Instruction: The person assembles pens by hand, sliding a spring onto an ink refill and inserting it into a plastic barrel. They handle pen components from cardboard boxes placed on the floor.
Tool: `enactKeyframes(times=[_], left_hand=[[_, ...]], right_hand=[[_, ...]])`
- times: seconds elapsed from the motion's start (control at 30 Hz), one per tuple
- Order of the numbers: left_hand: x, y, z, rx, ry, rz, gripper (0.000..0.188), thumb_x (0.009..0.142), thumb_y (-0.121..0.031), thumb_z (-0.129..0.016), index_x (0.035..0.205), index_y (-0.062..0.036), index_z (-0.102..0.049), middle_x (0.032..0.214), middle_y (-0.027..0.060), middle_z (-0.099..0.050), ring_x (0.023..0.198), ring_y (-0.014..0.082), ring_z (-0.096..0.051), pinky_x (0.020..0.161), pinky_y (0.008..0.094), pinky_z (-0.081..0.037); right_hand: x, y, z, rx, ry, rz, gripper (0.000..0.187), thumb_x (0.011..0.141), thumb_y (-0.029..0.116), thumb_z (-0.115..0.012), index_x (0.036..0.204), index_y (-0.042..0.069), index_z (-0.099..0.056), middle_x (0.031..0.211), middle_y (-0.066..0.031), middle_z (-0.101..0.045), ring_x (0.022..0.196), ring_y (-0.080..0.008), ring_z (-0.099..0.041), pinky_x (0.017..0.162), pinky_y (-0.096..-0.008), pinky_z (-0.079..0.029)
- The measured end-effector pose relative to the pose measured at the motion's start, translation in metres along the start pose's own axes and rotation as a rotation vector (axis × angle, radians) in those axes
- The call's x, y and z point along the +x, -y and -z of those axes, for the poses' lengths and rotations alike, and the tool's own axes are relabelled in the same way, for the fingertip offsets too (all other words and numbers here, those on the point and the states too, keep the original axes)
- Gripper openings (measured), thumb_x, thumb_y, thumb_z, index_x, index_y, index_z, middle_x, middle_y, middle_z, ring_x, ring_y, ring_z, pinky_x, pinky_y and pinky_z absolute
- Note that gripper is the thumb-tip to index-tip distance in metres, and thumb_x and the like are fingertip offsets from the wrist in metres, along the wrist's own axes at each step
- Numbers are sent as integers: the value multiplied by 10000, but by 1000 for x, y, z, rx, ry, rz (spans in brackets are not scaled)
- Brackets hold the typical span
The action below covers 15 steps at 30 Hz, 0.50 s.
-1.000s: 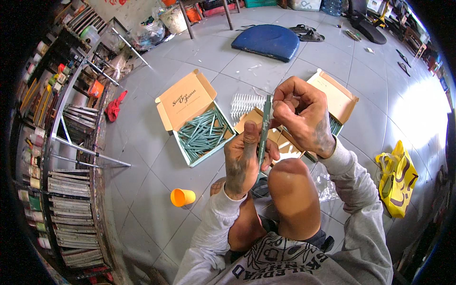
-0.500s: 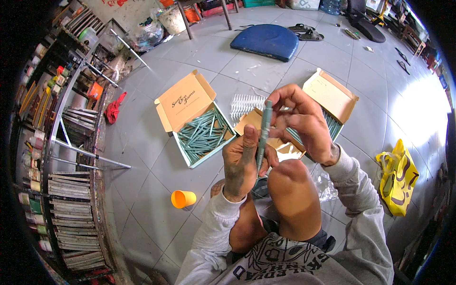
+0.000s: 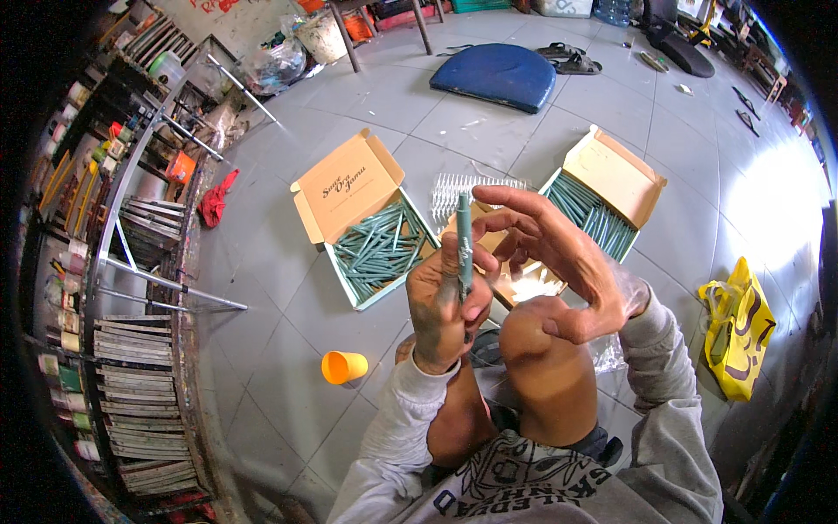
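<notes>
A slim grey-green pen [image 3: 464, 236] stands nearly upright in my left hand [image 3: 435, 306], whose thumb and fingers are closed round its lower part. Pale lettering shows on its barrel. Just right of it, my right hand [image 3: 580, 266] is open, its fingers bent and spread, with nothing visible in them; whether a fingertip touches the pen I cannot tell. Beyond my left hand lies an open cardboard box [image 3: 345, 188] heaped with similar pens [image 3: 380, 249]. Past my right hand, another open box [image 3: 620, 175] holds pens [image 3: 589, 214] in more even rows.
A clear ridged plastic piece [image 3: 471, 183] lies between the boxes, with another carton partly hidden behind my hands. An orange cup [image 3: 343, 367] lies left of my knees. A yellow bag [image 3: 740, 332] sits at right, a blue cushion [image 3: 493, 77] farther off, racks [image 3: 144, 384] at left.
My right hand has drawn off the pen to the right and its fingers have spread. The pen has shifted slightly left and stands straighter in my left hand.
</notes>
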State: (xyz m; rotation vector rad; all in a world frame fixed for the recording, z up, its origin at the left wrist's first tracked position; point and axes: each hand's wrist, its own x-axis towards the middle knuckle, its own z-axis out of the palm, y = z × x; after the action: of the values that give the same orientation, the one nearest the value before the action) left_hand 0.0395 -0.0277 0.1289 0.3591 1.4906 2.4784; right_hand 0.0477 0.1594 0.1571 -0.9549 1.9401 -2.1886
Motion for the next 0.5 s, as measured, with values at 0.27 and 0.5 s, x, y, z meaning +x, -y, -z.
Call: enactKeyframes(times=[0.27, 0.5], left_hand=[[-2, -6, -1, -7, 71, 68, 505, 1047, -474, -462, 897, -23, -631, 479, -47, -407, 351, 20, -319, 322, 193, -222], [-4, -6, -6, 73, 6, 27, 473, 1008, -491, -539, 754, -92, -558, 514, -69, -433, 370, 19, -351, 330, 191, -233]], right_hand=[[13, 1, -2, 205, -96, -129, 384, 921, 175, -700, 1250, 4, -596, 1075, -98, -655, 948, -168, -631, 826, -321, -502], [22, -19, -26, -304, -384, 272, 230, 818, 163, -802, 890, -9, -669, 823, -85, -648, 717, -175, -616, 652, -302, -483]])
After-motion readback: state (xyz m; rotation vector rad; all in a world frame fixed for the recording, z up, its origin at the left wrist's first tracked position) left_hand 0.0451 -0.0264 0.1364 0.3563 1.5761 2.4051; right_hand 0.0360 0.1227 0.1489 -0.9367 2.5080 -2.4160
